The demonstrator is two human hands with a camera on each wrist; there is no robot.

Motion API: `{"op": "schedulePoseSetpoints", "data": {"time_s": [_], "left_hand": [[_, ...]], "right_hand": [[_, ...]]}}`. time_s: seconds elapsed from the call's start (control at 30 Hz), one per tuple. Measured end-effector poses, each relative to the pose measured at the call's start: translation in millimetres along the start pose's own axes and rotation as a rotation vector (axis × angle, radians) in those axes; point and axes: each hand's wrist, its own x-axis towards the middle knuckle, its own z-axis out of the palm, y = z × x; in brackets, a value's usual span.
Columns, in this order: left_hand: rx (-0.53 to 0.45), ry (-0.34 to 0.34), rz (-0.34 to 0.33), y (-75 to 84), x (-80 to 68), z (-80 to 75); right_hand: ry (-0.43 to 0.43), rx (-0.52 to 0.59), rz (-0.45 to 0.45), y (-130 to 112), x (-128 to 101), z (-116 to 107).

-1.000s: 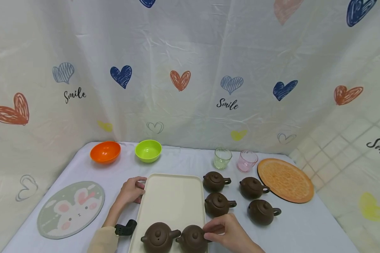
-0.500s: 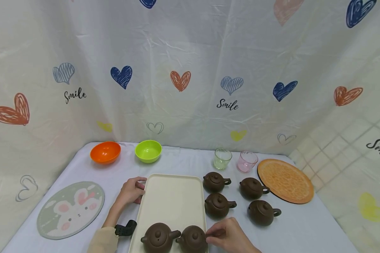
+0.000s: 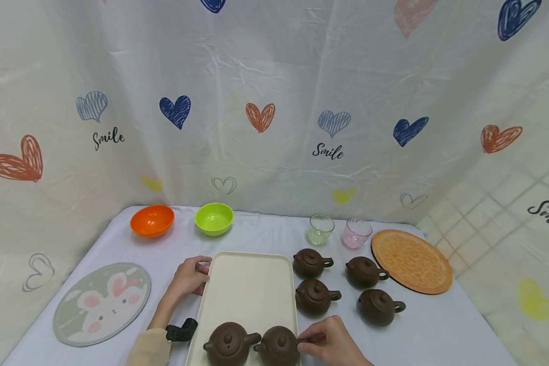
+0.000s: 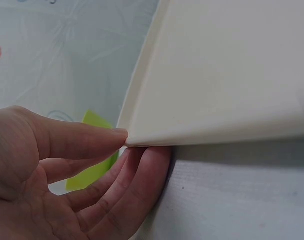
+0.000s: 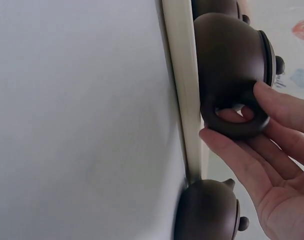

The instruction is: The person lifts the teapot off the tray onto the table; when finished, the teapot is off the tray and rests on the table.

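Observation:
On the near end of a cream tray (image 3: 251,290) stand two dark brown teapots. My right hand (image 3: 331,340) pinches the handle of the right-hand teapot (image 3: 278,345); in the right wrist view the thumb and fingers sit around that looped handle (image 5: 237,131). The other teapot (image 3: 229,343) is beside it, its handle reaching toward the first one's spout. At the tray's left edge, my left hand (image 3: 189,277) grips the rim. Seen from the left wrist, the thumb is against the tray corner (image 4: 142,137) with fingers curled beneath.
Several more teapots (image 3: 314,296) stand right of the tray, the nearest ones close to its edge. Behind them are a green glass (image 3: 321,231), a pink glass (image 3: 357,235) and a round orange mat (image 3: 412,262). An orange bowl (image 3: 152,221), green bowl (image 3: 214,219) and rabbit mat (image 3: 102,305) lie left.
My right hand has shifted slightly right and toward me at the teapot's handle. Both teapots on the tray, the tray and my left hand have stayed in place.

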Motion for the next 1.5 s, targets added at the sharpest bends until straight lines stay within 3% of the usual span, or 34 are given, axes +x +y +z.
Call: {"op": "schedulePoseSetpoints", "data": {"time_s": [0.37, 0.47, 0.8, 0.97, 1.23, 1.5], "left_hand": [[-0.008, 0.005, -0.001, -0.3, -0.3, 0.8], [-0.004, 0.006, -0.006, 0.2, 0.1, 0.7], [-0.005, -0.003, -0.006, 0.4, 0.3, -0.9], [-0.001, -0.005, -0.010, 1.1, 0.3, -0.9], [-0.004, -0.006, 0.000, 0.6, 2.0, -0.9], [-0.004, -0.010, -0.009, -1.9, 2.6, 0.4]], "right_hand": [[0.012, 0.039, -0.067, 1, -2, -5], [0.020, 0.071, -0.010, -2, -6, -15], [0.050, 0.012, 0.146, -5, -24, -63], [0.027, 0.019, 0.174, 8, -42, -86], [0.012, 0.023, 0.031, 39, -73, -111], [0.023, -0.020, 0.080, 60, -96, -133]]}}
